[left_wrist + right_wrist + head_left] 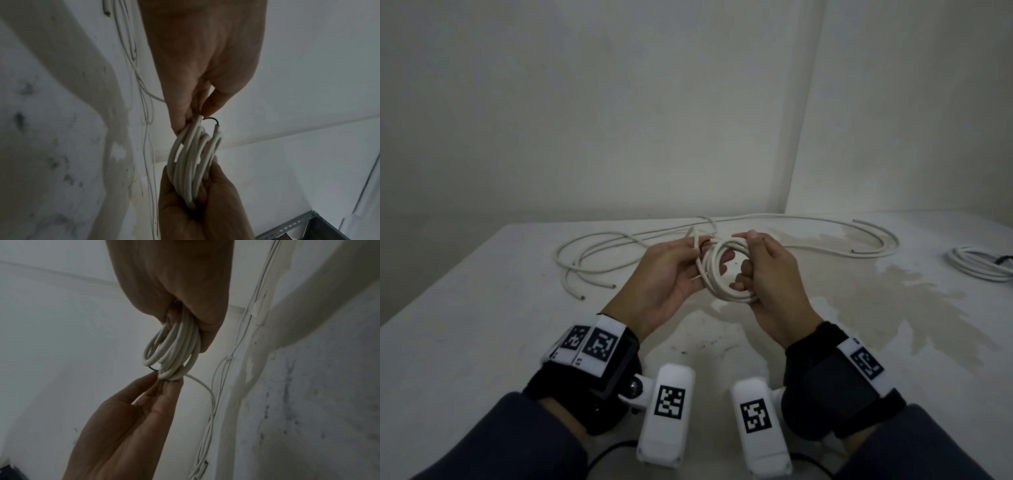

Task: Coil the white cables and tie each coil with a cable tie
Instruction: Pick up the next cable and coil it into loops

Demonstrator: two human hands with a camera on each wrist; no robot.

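Note:
Above the table both hands hold up a small coil of white cable (714, 274). My right hand (748, 263) grips its right side, thumb on top and fingers curled through the loops. My left hand (698, 253) pinches a thin black cable tie (703, 243) against the coil's upper left edge. In the left wrist view the left hand (198, 113) pinches beside the tie (211, 120), which arcs over the coil (191, 162). In the right wrist view the right hand (185, 316) clasps the coil (176, 340), and the tie (153, 368) shows by the left hand (162, 378).
Loose white cables (599, 246) lie in long curves on the stained white table (482, 308) behind the hands, reaching toward the far right (876, 240). Another white coil (976, 137) lies at the right edge. Walls close off the back and right.

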